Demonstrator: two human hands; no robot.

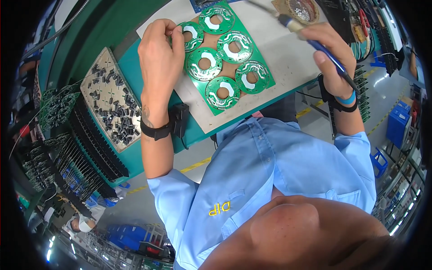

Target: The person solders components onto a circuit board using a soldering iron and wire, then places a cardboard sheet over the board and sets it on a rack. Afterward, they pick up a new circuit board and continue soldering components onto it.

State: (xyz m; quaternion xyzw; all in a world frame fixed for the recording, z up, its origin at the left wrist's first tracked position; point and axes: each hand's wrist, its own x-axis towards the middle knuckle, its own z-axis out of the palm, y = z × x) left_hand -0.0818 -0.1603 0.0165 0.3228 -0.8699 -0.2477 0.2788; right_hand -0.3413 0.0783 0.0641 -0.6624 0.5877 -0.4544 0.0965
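On the pale mat of the table (pixel 288 58) lies a green circuit panel (pixel 225 56) of six round ring-shaped boards with white and silver patches. The left hand (pixel 159 58) has its grip pinched on the panel's upper left corner. The right hand (pixel 330 56) has its grip closed around a blue-handled soldering iron (pixel 310 38). Left of the panel sits a tray (pixel 112 96) of small dark parts.
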